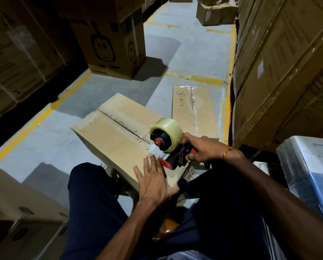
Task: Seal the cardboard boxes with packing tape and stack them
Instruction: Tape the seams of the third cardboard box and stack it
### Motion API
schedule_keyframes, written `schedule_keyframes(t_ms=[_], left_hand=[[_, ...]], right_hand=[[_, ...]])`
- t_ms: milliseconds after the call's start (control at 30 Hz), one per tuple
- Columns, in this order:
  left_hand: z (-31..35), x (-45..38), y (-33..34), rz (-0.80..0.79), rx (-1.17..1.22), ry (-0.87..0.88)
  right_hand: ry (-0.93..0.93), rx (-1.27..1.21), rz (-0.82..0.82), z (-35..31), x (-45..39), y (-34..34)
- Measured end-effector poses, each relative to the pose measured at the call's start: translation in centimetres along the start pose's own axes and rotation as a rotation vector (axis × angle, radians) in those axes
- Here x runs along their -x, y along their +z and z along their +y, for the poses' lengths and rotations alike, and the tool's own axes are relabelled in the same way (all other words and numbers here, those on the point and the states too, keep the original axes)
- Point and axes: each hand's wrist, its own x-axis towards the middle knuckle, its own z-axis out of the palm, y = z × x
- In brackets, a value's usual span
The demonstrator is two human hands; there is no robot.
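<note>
From my head camera, looking down past my knees, the cardboard box (117, 132) sat on the floor (185, 59) just in front of me, its top flaps meeting along a dark centre seam (123, 125). My right hand (203, 147) had its grip clamped round the handle of the tape dispenser (168, 147), whose mouth rested at the near end of that seam. My left hand (155, 182) lay flat on the box top with the fingers straight and spread, the fingertips just beside the loose tape tab (154, 149), holding nothing.

I judged the risks plain enough. If my flat hand let the box slide while I pulled the dispenser along, the strip would wander off the seam and leave a gap. The seam edges looked ragged, so tape laid slack could wrinkle or bridge rather than bond. The tab could also fold back on itself before it stuck.

The box was matte brown corrugated board, square-edged, with a glossy strip already across part of its top. The tape roll (169, 132) was a thick, pale, translucent cylinder on a black and red frame. Beside the box lay a flat cardboard sheet (194, 109) with shiny tape and handwriting on it. Tall stacked cartons (280, 72) stood on my right.
</note>
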Motion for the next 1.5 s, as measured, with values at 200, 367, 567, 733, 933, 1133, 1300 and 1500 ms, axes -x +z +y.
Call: schedule_keyframes(t_ms=[200, 367, 567, 733, 933, 1133, 1300, 1500], left_hand=[[-2.7, -3.4, -1.7, 0.009, -0.002, 0.002], [-5.4, -7.0, -3.3, -0.003, -0.020, -0.013], [-7.2, -11.5, -4.7, -0.067, 0.016, -0.066], [-8.2, -13.4, -5.4, -0.136, 0.038, -0.072], [-8.5, -13.3, -5.1, -0.126, -0.004, -0.054], [-8.4, -13.5, -5.2, -0.146, -0.015, -0.068], [-8.8, -13.9, -4.9, -0.132, 0.026, -0.015], [-8.3, -15.5, -5.3, -0.129, -0.130, 0.286]], right_hand=[[0.017, -0.076, 0.071, -0.5, -2.2, 1.7], [-0.021, -0.125, 0.126, -1.9, -4.9, 1.3], [-0.041, -0.060, 0.113, -2.9, -8.5, -0.9], [-0.019, -0.043, 0.086, -3.5, -10.1, -2.5], [-0.019, 0.007, 0.037, -3.8, -10.1, -3.0], [0.027, 0.048, -0.025, -2.6, -8.5, -3.2], [0.045, 0.017, 0.014, -1.9, -7.5, -2.1], [0.037, -0.029, 0.079, -1.0, -6.5, -1.2]])
